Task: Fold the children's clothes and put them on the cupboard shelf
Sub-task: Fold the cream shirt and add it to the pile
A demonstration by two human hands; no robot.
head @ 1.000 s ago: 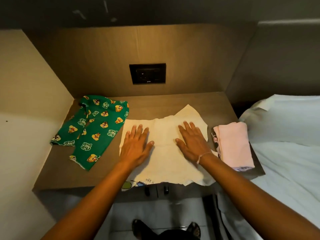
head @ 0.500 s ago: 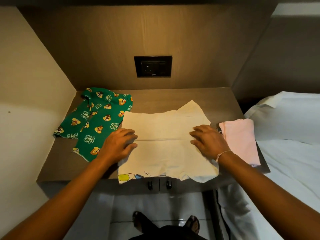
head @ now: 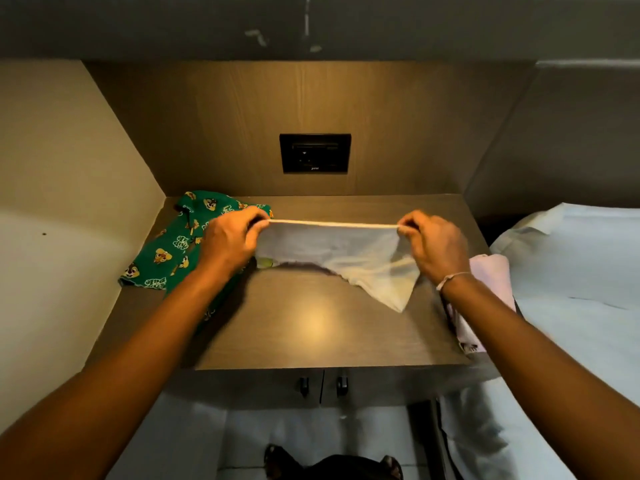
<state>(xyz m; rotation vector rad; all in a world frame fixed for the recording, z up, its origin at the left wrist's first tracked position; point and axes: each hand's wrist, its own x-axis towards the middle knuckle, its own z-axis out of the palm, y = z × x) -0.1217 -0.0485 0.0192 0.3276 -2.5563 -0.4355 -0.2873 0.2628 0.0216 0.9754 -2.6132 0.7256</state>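
Observation:
A cream children's garment (head: 343, 252) hangs stretched between my two hands above the wooden cupboard top (head: 311, 327). My left hand (head: 230, 240) pinches its left end and my right hand (head: 433, 245) pinches its right end; the upper edge is taut and the lower part droops toward the wood. A green garment with cartoon prints (head: 173, 247) lies flat at the back left, partly hidden by my left arm. A folded pink garment (head: 488, 278) lies at the right edge, partly behind my right wrist.
A black wall socket (head: 315, 153) sits in the wooden back panel. A beige wall closes off the left side. A bed with a white sheet (head: 575, 271) stands to the right. Two cupboard door handles (head: 322, 386) show below the front edge.
My hands were pressing the cream garment flat on the top, then slid to its side edges. Now they have gripped it and lifted it off the surface, pulled tight between them.

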